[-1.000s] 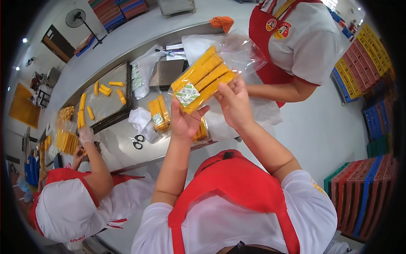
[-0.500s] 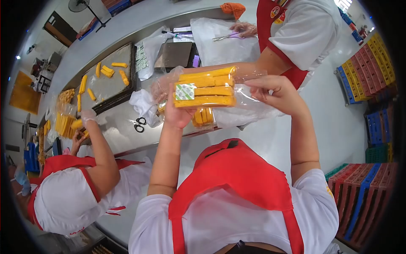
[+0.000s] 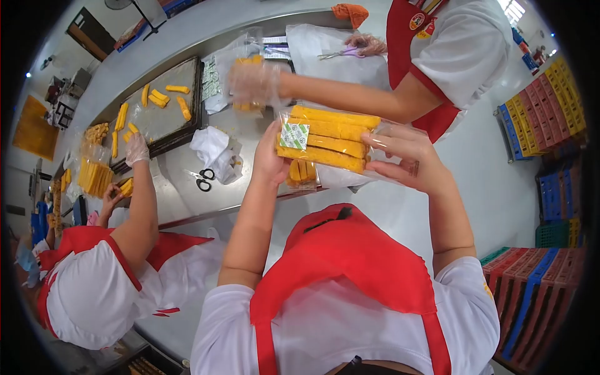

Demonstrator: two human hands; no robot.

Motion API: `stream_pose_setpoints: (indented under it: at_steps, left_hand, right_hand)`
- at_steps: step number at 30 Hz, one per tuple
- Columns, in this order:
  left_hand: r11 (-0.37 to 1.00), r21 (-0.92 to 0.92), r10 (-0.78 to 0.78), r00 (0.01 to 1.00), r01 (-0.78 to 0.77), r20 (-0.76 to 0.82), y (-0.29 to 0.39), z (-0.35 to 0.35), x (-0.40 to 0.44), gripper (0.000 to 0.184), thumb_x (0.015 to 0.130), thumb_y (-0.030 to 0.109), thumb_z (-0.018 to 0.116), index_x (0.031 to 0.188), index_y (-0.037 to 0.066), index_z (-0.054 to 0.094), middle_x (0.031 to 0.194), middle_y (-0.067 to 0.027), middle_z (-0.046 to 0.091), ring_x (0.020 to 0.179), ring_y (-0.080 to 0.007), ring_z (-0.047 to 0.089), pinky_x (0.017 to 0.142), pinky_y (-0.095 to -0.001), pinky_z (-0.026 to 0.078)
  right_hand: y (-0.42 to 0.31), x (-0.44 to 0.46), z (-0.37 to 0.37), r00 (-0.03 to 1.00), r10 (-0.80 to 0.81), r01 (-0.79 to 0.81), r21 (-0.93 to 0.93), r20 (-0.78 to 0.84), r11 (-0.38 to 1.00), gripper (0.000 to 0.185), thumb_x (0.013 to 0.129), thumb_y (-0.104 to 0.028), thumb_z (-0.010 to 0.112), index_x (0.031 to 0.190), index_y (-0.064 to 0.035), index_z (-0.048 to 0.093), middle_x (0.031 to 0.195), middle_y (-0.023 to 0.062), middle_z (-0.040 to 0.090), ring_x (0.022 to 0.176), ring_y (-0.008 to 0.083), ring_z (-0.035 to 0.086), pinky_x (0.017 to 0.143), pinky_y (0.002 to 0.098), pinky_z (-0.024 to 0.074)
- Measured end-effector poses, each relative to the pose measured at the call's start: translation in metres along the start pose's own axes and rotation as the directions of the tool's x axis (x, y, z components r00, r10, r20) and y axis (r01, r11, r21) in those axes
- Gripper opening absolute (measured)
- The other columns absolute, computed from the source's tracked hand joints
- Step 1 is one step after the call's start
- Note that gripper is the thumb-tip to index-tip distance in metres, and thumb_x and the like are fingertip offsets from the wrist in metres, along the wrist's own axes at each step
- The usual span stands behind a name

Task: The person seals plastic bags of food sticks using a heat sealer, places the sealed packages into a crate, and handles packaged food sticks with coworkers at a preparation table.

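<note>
A clear plastic pack of yellow bread sticks (image 3: 331, 129) is held up before me, with a green and white packet (image 3: 294, 135) showing at its left end. My left hand (image 3: 270, 156) is closed around that left end, its fingers partly hidden behind the pack. At the opposite end, my right hand (image 3: 406, 156) grips the plastic, thumb below and fingers above. Partly covered by the held pack, another pack of yellow sticks (image 3: 302, 172) lies at the table edge.
Black-handled scissors (image 3: 201, 179) and a crumpled white cloth (image 3: 214, 153) lie on the metal table (image 3: 165, 203). Yellow sticks sit on a tray (image 3: 164, 115). A co-worker's gloved hand (image 3: 255, 82) reaches across behind the pack; another's gloved hand (image 3: 137, 150) is over the tray.
The pack has moved right and tilted slightly. My right hand has come in from the loose plastic to the pack's end. The co-worker's gloved hand opposite has moved up toward the scale.
</note>
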State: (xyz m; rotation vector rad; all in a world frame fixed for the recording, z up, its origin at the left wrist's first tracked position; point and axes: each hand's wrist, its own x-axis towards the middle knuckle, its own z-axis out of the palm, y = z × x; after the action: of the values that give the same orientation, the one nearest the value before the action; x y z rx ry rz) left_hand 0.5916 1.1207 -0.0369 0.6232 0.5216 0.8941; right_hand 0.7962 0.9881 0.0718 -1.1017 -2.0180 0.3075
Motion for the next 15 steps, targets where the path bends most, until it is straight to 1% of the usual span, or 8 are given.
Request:
stream_pose_setpoints:
  at_steps: [1, 2, 4, 5, 7, 11, 14, 15]
  left_hand:
    - [0.999, -0.028, 0.015, 1.0, -0.015, -0.005, -0.002, -0.001, 0.0, 0.03, 0.091, 0.027, 0.042, 0.108, 0.003, 0.049, 0.098, -0.0063, 0.057, 0.088, -0.0158, 0.057, 0.074, -0.029, 0.048]
    - [0.999, -0.031, 0.015, 1.0, -0.015, -0.007, -0.002, -0.002, 0.0, 0.03, 0.091, 0.027, 0.042, 0.108, 0.003, 0.049, 0.098, -0.0063, 0.057, 0.088, -0.0158, 0.057, 0.074, -0.029, 0.048]
    - [0.999, -0.022, 0.039, 0.998, -0.038, 0.047, 0.0, -0.001, 0.0, 0.031, 0.091, 0.027, 0.042, 0.105, 0.001, 0.049, 0.096, -0.0073, 0.057, 0.085, -0.0157, 0.058, 0.074, -0.0291, 0.048]
    - [0.999, -0.026, 0.041, 0.998, -0.04, 0.044, 0.0, -0.001, 0.001, 0.031, 0.091, 0.027, 0.042, 0.105, 0.001, 0.049, 0.096, -0.0073, 0.057, 0.085, -0.0157, 0.058, 0.074, -0.0291, 0.048]
    - [0.998, -0.018, 0.067, 0.998, -0.066, 0.019, -0.001, -0.001, 0.0, 0.03, 0.091, 0.026, 0.042, 0.102, 0.0, 0.05, 0.095, -0.0081, 0.057, 0.084, -0.0152, 0.058, 0.074, -0.0289, 0.048]
    - [0.996, -0.009, 0.086, 0.996, -0.086, 0.02, 0.004, -0.001, -0.001, 0.029, 0.09, 0.026, 0.043, 0.102, 0.0, 0.051, 0.095, -0.0079, 0.058, 0.084, -0.0152, 0.058, 0.074, -0.0289, 0.047]
    - [0.996, -0.035, 0.077, 0.997, -0.077, 0.0, 0.007, -0.006, 0.0, 0.028, 0.09, 0.025, 0.044, 0.102, 0.0, 0.052, 0.095, -0.0081, 0.058, 0.084, -0.0157, 0.058, 0.075, -0.0291, 0.047]
    - [0.998, -0.06, 0.037, 0.999, -0.037, -0.009, 0.008, -0.008, 0.001, 0.028, 0.09, 0.024, 0.044, 0.102, 0.0, 0.052, 0.096, -0.0083, 0.058, 0.085, -0.0161, 0.058, 0.075, -0.0294, 0.047]
  right_hand:
    - [-0.002, 0.001, 0.001, 0.998, -0.051, 0.051, -0.014, -0.022, 0.999, 0.056, 0.062, -0.01, 0.074, 0.114, -0.0074, 0.055, 0.074, 0.0068, 0.053, 0.063, 0.0185, 0.049, 0.053, 0.0276, 0.0392]
    - [-0.006, 0.002, 0.001, 0.999, -0.051, 0.05, -0.013, -0.019, 0.999, 0.056, 0.062, -0.01, 0.074, 0.114, -0.0074, 0.055, 0.074, 0.0068, 0.053, 0.063, 0.0185, 0.049, 0.053, 0.0276, 0.0392]
    - [-0.014, 0.004, 0.002, 0.998, -0.013, 0.019, -0.123, 0.055, 0.992, 0.055, 0.061, -0.011, 0.075, 0.112, -0.007, 0.055, 0.073, 0.0083, 0.053, 0.067, 0.0208, 0.05, 0.056, 0.0294, 0.0397]
    - [-0.015, 0.006, 0.003, 0.998, -0.013, 0.021, -0.123, 0.061, 0.992, 0.055, 0.061, -0.011, 0.075, 0.112, -0.007, 0.055, 0.073, 0.0083, 0.053, 0.067, 0.0208, 0.05, 0.056, 0.0294, 0.0397]
    - [-0.017, 0.007, 0.005, 0.998, -0.027, 0.039, -0.201, 0.06, 0.979, 0.054, 0.06, -0.011, 0.075, 0.111, -0.0078, 0.056, 0.073, 0.0088, 0.053, 0.064, 0.0221, 0.05, 0.054, 0.0303, 0.0391]
    - [-0.013, 0.01, 0.004, 0.995, -0.048, 0.066, -0.22, 0.085, 0.973, 0.054, 0.06, -0.012, 0.075, 0.111, -0.0087, 0.057, 0.072, 0.0083, 0.053, 0.061, 0.0216, 0.049, 0.052, 0.0313, 0.0385]
    - [-0.007, 0.006, 0.005, 0.992, -0.032, 0.06, -0.237, 0.124, 0.97, 0.053, 0.062, -0.015, 0.072, 0.112, -0.0122, 0.055, 0.072, 0.0071, 0.052, 0.062, 0.0221, 0.052, 0.053, 0.0312, 0.0408]
    - [-0.001, 0.003, 0.008, 0.99, -0.054, 0.081, -0.218, 0.129, 0.973, 0.053, 0.063, -0.016, 0.072, 0.112, -0.0118, 0.055, 0.072, 0.0069, 0.053, 0.062, 0.0222, 0.052, 0.053, 0.0311, 0.041]
